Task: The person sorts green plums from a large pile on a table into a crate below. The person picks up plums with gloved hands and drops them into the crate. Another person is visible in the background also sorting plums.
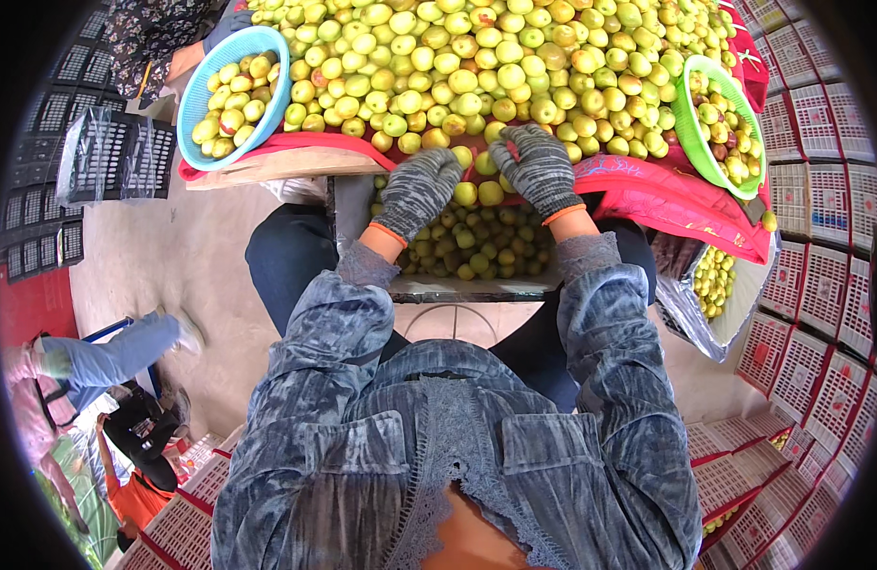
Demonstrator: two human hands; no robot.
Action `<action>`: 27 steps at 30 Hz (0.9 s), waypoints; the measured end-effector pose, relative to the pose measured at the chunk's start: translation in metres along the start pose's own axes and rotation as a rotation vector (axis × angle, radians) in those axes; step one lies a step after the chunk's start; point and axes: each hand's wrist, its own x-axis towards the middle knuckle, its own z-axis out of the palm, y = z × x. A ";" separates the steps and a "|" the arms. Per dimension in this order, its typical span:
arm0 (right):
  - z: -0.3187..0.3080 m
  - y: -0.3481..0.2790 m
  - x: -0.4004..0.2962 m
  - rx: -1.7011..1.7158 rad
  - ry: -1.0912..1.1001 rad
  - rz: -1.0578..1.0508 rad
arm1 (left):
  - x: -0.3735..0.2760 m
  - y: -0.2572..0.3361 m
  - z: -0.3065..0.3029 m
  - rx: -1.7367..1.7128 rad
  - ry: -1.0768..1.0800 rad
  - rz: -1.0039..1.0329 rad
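Note:
A large heap of small round yellow-green fruits [438, 64], some blushed red-brown, covers the table in front of me. At its front edge my left hand [421, 187], in a grey knitted glove, has its fingers curled beside a single fruit [462, 157]. My right hand [537, 167], gloved alike, bends its fingers down at the heap's edge. Several loose fruits [490, 193] show between and just below the hands. Whether either palm holds a fruit is hidden. Beneath, between my knees, a lined container [474, 291] holds more fruits.
A blue basket [185, 135] of fruit stands left, near another person's gloved hand [228, 30]; a green basket [755, 189] tilts at right. Red cloth [666, 196] drapes the table edge. A foil-lined box [738, 313] sits below right. Stacked crates [830, 192] line the right side.

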 end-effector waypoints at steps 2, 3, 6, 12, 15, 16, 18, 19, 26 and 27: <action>0.001 0.004 0.004 -0.078 0.062 0.062 | 0.012 0.000 -0.006 0.113 0.152 0.003; 0.002 0.006 0.005 -0.130 0.105 0.067 | 0.020 0.001 -0.008 0.164 0.225 -0.006; 0.006 0.004 0.006 -0.207 0.164 0.078 | 0.042 0.009 -0.013 0.353 -0.094 -0.153; 0.008 -0.003 0.008 -0.218 -0.103 0.042 | 0.036 0.021 -0.016 0.306 -0.402 -0.109; 0.009 -0.009 -0.001 -0.188 -0.127 -0.035 | 0.022 0.012 -0.015 -0.008 -0.153 0.023; 0.009 -0.011 -0.005 -0.188 -0.194 -0.070 | 0.021 0.009 -0.015 -0.207 -0.045 0.040; 0.008 -0.013 -0.009 -0.209 -0.152 -0.218 | 0.022 0.002 -0.014 -0.620 0.087 0.116; 0.006 -0.012 -0.008 -0.133 -0.117 -0.235 | 0.022 0.000 -0.014 -0.819 0.056 0.068; -0.025 0.027 0.016 0.014 0.316 0.182 | 0.062 0.030 -0.012 -1.076 0.000 -0.077; -0.028 0.029 0.017 -0.050 0.308 0.273 | 0.076 0.038 -0.010 -0.925 -0.006 0.029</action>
